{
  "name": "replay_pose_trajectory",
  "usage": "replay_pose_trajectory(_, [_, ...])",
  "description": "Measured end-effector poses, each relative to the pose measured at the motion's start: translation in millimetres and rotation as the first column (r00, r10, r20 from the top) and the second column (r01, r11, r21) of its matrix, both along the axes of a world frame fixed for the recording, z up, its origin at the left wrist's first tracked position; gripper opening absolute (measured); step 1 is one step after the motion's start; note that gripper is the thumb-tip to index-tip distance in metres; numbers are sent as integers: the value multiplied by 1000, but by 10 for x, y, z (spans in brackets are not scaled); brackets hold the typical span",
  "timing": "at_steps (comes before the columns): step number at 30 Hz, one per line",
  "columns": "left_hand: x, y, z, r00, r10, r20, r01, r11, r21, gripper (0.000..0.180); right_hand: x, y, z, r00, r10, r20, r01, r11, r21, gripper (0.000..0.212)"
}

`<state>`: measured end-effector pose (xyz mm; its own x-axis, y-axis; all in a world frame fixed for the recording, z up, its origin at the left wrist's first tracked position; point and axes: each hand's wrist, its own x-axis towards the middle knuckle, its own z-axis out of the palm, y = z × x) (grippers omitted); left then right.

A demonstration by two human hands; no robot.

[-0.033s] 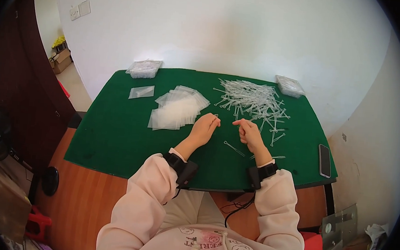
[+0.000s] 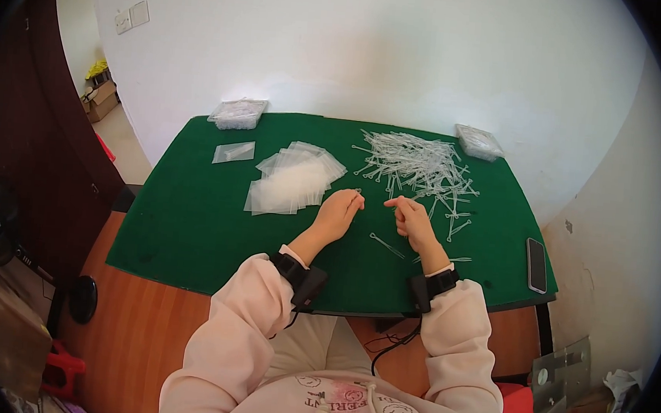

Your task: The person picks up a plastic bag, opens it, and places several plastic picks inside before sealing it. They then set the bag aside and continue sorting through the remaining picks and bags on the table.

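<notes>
Over the middle of the green table, my left hand (image 2: 336, 215) is closed, and the small loop of a clear plastic looped pin (image 2: 357, 190) shows at its fingertips. My right hand (image 2: 413, 221) is close by on the right, fingers curled and index finger pointing left; whatever it may hold is hidden. A loose looped pin (image 2: 386, 245) with two thin legs lies between my wrists. Beyond my right hand spreads a tangled heap of similar clear pins (image 2: 416, 160). Left of my left hand, a fanned pile of clear plastic bags (image 2: 293, 182) lies flat.
A single bag (image 2: 234, 152) lies beyond the pile. Clear packs stand at the back left (image 2: 238, 114) and back right (image 2: 478, 143). A phone (image 2: 535, 265) rests near the right edge of the green tabletop (image 2: 181, 226). Both wrists wear black bands, with cables hanging down.
</notes>
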<state>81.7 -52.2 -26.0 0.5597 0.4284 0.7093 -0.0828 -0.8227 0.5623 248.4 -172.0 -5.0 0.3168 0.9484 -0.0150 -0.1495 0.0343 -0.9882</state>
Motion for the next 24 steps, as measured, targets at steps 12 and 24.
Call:
replay_pose_trajectory(12, [78, -62, -62, 947, -322, 5, 272, 790, -550, 18, 148, 127, -247, 979, -120, 165, 97, 985, 140, 18])
replay_pose_trajectory(24, [94, 15, -129, 930, -357, 84, 295, 592, -750, 17, 198, 124, -283, 998, -15, 56, 9, 994, 106, 21])
